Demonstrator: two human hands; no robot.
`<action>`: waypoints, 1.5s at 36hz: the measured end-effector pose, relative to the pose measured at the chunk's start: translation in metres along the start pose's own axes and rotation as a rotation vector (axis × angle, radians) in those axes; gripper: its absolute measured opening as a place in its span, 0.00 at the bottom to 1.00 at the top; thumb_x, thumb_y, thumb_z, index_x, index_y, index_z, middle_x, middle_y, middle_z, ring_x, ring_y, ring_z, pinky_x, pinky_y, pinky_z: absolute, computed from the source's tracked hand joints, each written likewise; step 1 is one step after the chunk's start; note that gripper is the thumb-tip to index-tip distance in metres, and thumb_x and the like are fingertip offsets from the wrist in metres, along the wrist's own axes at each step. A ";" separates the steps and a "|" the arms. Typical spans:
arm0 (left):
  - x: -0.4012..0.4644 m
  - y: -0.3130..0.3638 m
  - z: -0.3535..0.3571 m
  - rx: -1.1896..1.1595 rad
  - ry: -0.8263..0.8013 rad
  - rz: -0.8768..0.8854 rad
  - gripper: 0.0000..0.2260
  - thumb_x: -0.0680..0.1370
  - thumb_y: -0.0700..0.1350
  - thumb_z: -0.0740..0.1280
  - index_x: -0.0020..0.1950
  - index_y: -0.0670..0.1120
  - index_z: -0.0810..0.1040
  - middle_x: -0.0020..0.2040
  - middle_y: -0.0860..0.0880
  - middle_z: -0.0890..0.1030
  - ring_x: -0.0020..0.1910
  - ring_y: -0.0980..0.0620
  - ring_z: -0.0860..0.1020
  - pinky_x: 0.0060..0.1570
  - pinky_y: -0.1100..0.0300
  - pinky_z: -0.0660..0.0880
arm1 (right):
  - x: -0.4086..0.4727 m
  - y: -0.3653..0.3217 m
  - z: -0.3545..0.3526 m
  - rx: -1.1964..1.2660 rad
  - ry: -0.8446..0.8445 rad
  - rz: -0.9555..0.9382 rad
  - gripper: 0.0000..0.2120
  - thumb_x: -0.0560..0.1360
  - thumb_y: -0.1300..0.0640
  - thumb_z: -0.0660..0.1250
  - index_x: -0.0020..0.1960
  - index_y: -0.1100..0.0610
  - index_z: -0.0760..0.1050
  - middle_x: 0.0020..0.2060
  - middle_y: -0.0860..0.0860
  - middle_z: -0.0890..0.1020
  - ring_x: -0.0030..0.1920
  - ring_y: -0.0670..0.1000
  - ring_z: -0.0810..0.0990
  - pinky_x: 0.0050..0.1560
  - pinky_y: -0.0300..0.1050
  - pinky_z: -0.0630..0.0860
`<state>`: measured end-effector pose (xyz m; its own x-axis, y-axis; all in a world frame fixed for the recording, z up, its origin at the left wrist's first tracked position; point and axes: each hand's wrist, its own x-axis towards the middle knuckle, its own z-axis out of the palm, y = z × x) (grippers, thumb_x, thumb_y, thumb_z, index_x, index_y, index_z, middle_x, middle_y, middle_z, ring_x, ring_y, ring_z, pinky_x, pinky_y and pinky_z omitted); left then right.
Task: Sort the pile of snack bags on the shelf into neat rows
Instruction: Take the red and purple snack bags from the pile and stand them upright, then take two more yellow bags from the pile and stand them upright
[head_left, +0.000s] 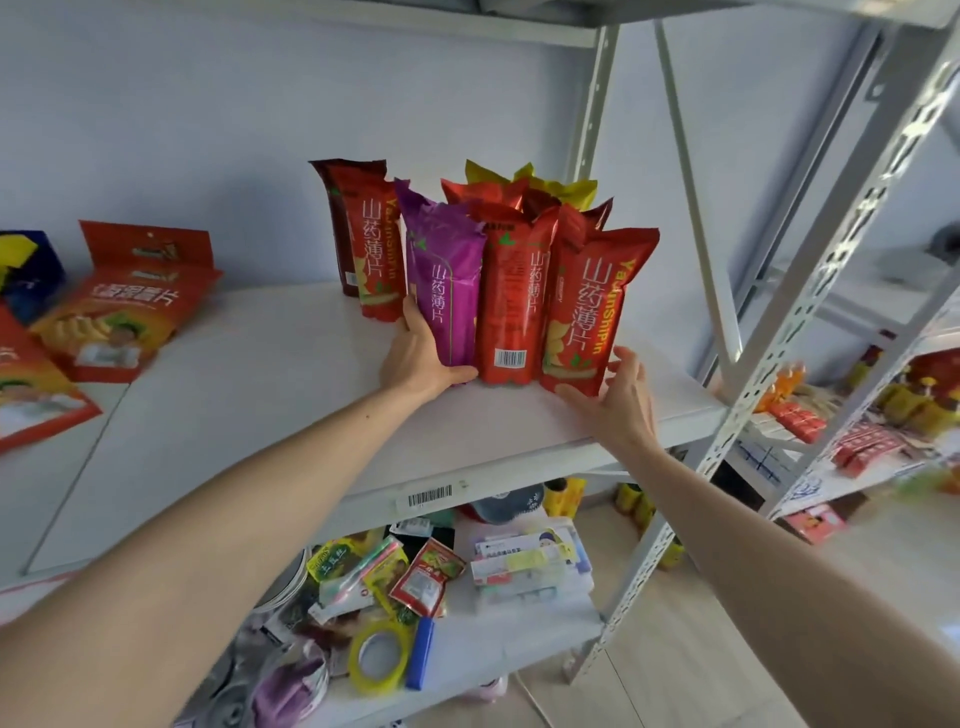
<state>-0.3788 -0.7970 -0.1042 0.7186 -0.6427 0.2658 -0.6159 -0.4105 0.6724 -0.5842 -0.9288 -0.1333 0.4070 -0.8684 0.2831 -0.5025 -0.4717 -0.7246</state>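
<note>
Your left hand (421, 353) has its grip curled round the foot of the purple bag (449, 291), thumb beneath it, fingers behind. Your right hand (621, 392) is open — flat fingers pressing the lower edge of the front red bag (592, 312), which leans left against the middle red bag (511, 306). These stand upright in a tight cluster on the white shelf (270, 384), with more red bags and yellow bags (566, 187) behind — flat red pouches (117, 317) lie well apart at the left.
</note>
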 end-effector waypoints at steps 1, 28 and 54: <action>-0.001 -0.002 -0.001 -0.001 -0.007 -0.007 0.61 0.62 0.53 0.82 0.78 0.41 0.42 0.74 0.41 0.64 0.69 0.41 0.70 0.63 0.42 0.73 | -0.005 -0.001 0.000 -0.003 0.046 -0.010 0.40 0.69 0.40 0.73 0.71 0.56 0.60 0.64 0.54 0.71 0.59 0.53 0.75 0.53 0.54 0.77; -0.071 -0.193 -0.325 0.634 0.207 -0.288 0.29 0.71 0.57 0.73 0.67 0.46 0.68 0.66 0.46 0.70 0.66 0.44 0.70 0.55 0.49 0.74 | -0.097 -0.289 0.189 -0.416 -0.299 -0.879 0.19 0.78 0.49 0.64 0.66 0.54 0.69 0.63 0.52 0.74 0.61 0.56 0.74 0.60 0.51 0.71; -0.020 -0.451 -0.596 0.542 0.320 -0.427 0.37 0.70 0.61 0.73 0.69 0.42 0.64 0.66 0.41 0.70 0.65 0.40 0.68 0.59 0.43 0.72 | -0.092 -0.602 0.446 -0.608 -0.367 -0.868 0.33 0.73 0.42 0.70 0.68 0.60 0.64 0.63 0.58 0.74 0.63 0.60 0.73 0.58 0.56 0.71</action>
<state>0.0767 -0.2135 -0.0009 0.9378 -0.1717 0.3016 -0.2765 -0.8949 0.3503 0.0210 -0.4970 -0.0038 0.9501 -0.1593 0.2683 -0.1877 -0.9786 0.0838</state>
